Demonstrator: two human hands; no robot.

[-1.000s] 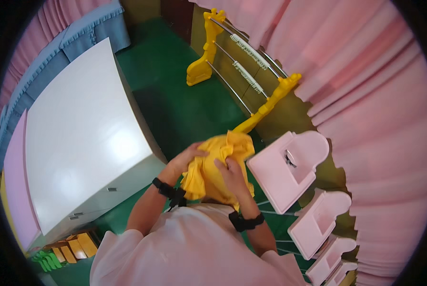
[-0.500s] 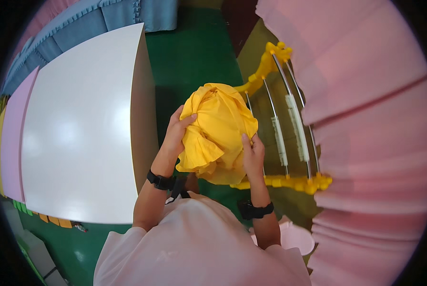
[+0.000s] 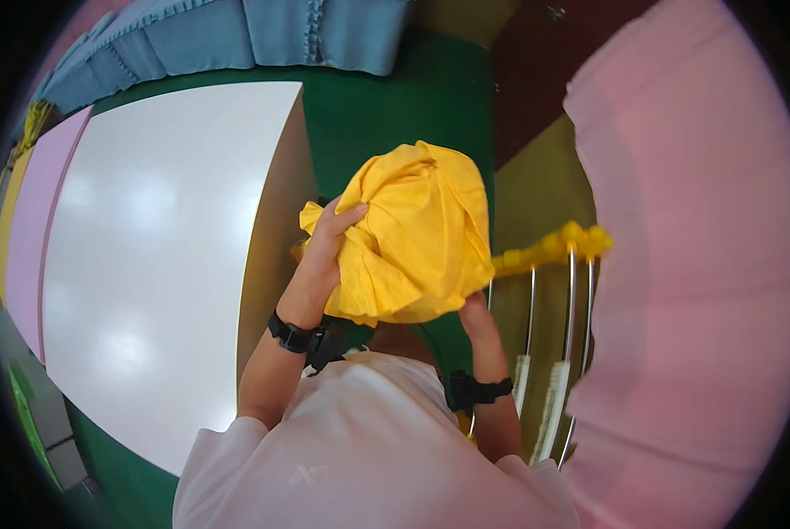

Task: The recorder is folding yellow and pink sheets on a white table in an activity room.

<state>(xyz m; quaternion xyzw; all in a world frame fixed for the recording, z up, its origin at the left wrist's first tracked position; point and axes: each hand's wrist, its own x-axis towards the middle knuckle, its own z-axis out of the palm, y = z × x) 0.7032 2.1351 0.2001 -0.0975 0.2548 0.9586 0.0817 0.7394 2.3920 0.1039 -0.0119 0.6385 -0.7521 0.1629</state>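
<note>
A bunched yellow cloth (image 3: 413,234) is held up in front of my chest, gathered into a rounded, puffy bundle with folds and a loose flap at its lower left. My left hand (image 3: 329,242) grips its left side, thumb pressed on a gathered fold and the other fingers behind the fabric. At the lower right edge, my right hand (image 3: 479,317) holds the bundle from below, its fingers mostly hidden under the cloth. Both wrists wear black bands.
To my left stands a white table (image 3: 157,247), with pink and yellow panels beyond it. A yellow rack (image 3: 571,242) with metal rods is at my right, beside a pink draped cloth (image 3: 677,264). Blue draped furniture (image 3: 210,40) stands at the back on the green floor (image 3: 439,106).
My view has turned, so the rack now appears lower and the table has shifted. The bundle has turned slightly, and my right hand has slid from its right side to underneath its lower edge.
</note>
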